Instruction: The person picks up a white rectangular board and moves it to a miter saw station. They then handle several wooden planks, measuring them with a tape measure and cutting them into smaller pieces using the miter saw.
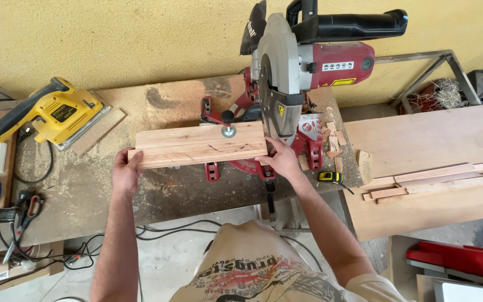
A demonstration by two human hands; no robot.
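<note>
Plank's [199, 146] right end behind saw guard [284, 114].

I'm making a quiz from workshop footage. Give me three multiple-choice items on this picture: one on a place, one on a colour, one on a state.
1. Where is the yellow power tool?
A. On the bench, left of the planks
B. On the floor
C. On the right-hand table

2. What colour is the mitre saw's motor housing?
A. Green
B. Red
C. Blue

3. How are the wooden planks held?
A. Lifted in the air by one hand
B. Untouched
C. Lying on the saw base, a hand at each end

Answers:
1. A, it sits on the sawdust-covered bench near the wall.
2. B, the housing behind the blade guard is red.
3. C, the left hand grips the left end and the right hand presses the right end, beside the blade guard.
</note>
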